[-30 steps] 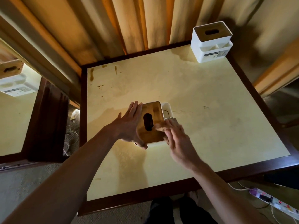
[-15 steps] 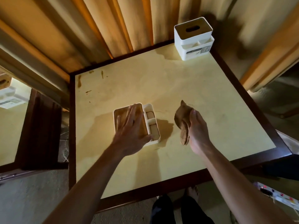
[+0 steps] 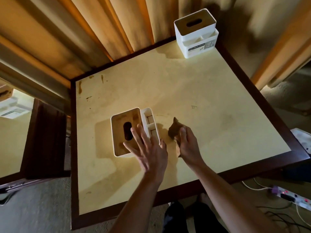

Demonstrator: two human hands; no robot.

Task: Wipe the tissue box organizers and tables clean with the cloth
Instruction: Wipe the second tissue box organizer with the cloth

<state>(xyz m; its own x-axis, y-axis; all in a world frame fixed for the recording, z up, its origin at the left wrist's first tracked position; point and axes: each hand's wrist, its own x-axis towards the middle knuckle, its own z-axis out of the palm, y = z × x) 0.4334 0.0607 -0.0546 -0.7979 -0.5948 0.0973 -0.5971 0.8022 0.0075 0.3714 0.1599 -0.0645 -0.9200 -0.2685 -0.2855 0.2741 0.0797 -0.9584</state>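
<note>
White plastic forms the nearer tissue box organizer (image 3: 134,131), which sits on the pale yellow desk (image 3: 202,101) left of centre, its brown wooden lid with a dark oval slot facing up and its side compartments toward the right. The left hand (image 3: 148,148) lies with fingers spread and straight over the organizer's near right corner, fingertips on the lid beside the slot. Just to the right, the right hand (image 3: 188,145) grips a crumpled brown cloth (image 3: 174,130), fingers curled round it, with the cloth down at the desk surface close beside the organizer. A second white organizer (image 3: 196,33) stands at the far right corner of the desk, in front of the tan curtain (image 3: 101,31). Brown stains mark the far left corner. A power strip (image 3: 292,197) lies on the floor at lower right.
</note>
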